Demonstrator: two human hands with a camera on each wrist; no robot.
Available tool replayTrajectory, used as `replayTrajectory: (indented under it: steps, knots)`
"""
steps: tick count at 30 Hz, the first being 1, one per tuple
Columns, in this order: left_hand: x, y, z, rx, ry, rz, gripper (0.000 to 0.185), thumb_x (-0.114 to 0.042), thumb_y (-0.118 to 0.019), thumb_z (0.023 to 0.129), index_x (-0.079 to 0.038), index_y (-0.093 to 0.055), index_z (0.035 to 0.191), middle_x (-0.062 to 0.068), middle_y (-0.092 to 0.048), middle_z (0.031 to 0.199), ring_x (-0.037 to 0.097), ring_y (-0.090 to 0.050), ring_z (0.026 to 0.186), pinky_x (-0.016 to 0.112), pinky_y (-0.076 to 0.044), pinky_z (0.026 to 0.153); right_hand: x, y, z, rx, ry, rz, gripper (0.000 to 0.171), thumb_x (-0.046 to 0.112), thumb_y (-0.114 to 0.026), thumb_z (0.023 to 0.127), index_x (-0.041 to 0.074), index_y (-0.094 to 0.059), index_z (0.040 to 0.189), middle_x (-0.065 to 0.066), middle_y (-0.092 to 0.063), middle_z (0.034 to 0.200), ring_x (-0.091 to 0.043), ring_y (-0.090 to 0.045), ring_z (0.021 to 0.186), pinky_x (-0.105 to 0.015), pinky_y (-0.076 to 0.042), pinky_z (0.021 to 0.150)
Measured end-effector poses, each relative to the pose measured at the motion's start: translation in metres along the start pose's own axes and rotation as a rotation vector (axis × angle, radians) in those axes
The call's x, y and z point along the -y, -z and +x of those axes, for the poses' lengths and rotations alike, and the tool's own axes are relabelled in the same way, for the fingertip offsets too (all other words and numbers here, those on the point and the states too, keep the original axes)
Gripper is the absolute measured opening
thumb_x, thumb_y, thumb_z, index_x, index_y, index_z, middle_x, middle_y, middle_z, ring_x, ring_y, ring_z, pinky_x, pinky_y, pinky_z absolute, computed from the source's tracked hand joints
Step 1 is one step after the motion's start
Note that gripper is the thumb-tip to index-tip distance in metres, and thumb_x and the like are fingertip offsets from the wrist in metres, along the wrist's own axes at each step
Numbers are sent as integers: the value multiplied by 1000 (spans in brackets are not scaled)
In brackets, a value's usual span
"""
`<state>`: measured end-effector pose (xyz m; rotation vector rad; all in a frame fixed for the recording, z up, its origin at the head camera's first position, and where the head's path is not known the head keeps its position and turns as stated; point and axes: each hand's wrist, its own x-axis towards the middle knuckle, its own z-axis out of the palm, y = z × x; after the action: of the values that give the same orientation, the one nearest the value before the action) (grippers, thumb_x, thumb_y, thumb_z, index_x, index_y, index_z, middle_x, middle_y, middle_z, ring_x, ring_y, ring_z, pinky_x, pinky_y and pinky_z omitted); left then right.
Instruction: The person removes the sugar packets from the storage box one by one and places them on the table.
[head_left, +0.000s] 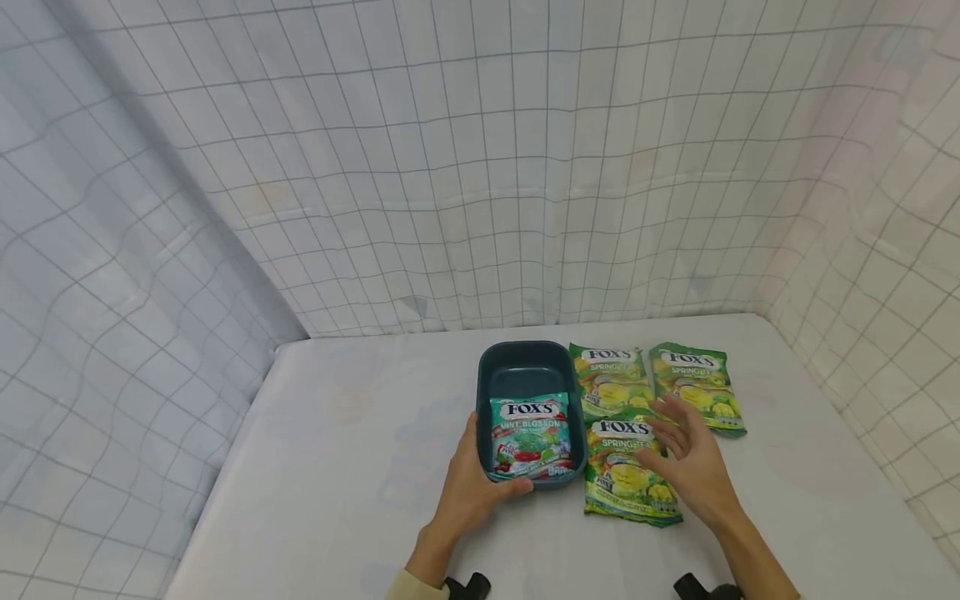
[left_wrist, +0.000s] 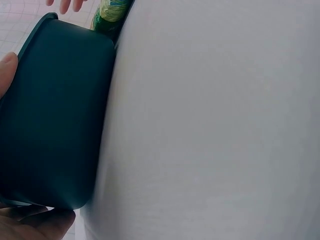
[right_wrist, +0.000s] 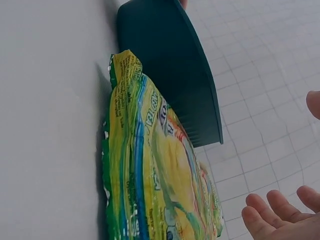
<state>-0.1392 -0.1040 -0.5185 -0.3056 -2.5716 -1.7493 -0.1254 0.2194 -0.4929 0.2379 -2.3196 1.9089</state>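
Note:
A dark teal plastic tub (head_left: 527, 361) stands on the white table with a teal Fox's Mint Blossom candy bag (head_left: 529, 436) lying in its near end. My left hand (head_left: 471, 490) grips the tub's near left corner, thumb on the front rim; the left wrist view shows the tub's wall (left_wrist: 52, 115) up close. Three green Fox's Spring Tea bags lie right of the tub: a near one (head_left: 628, 473) and two behind (head_left: 609, 380) (head_left: 697, 387). My right hand (head_left: 690, 460) hovers open, fingers spread, over the near bag (right_wrist: 150, 170), holding nothing.
The white table (head_left: 345, 450) is walled on three sides by a white grid-patterned cloth (head_left: 480, 167). Bare tabletop stretches left of the tub and along the near edge.

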Motion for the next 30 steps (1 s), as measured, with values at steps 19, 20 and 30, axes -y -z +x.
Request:
replayTrajectory:
  steps: [19,20,30]
  knots:
    - [2,-2,-1,-11,34,25,123,-37,-96,71,-7,-19,162,14,-47,151,30,-45,137,59,-37,110,20,-15,17,51,74,45,84,-2,-72,92,11,-24,161,-24,-38,154,-35,-44,138,-22,-46,101]
    - [2,-2,-1,-13,38,30,123,-38,-95,71,-7,-18,162,14,-46,151,31,-45,137,59,-37,110,20,-16,18,53,80,44,85,-2,-72,92,11,-24,161,-24,-38,154,-36,-43,138,-21,-46,101]
    - [2,-1,-2,-15,45,25,125,-37,-95,71,-7,-16,163,15,-43,154,32,-42,140,60,-35,111,29,-28,28,86,112,80,86,-3,-72,92,8,-22,161,-25,-35,156,-44,-38,140,-20,-45,102]
